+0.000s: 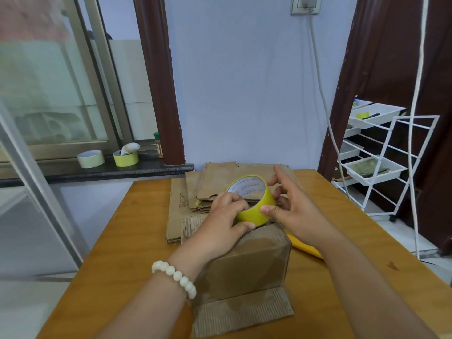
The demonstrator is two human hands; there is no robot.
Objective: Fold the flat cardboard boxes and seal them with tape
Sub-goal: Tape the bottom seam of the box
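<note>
Yellow tape roll (254,211) is gripped by the left hand (220,223) and pinched by the right hand (296,211), over the upper end of a cardboard box (247,265) lying lengthwise down-frame

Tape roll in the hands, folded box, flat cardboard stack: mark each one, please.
tape roll (254,212), head view, yellow outer band.
folded box (247,265), head view, near side face.
flat cardboard stack (215,183), head view, top sheet.

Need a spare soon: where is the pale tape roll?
Head view, far left: the pale tape roll sits on the dark window ledge, just left of a yellow roll.
</note>
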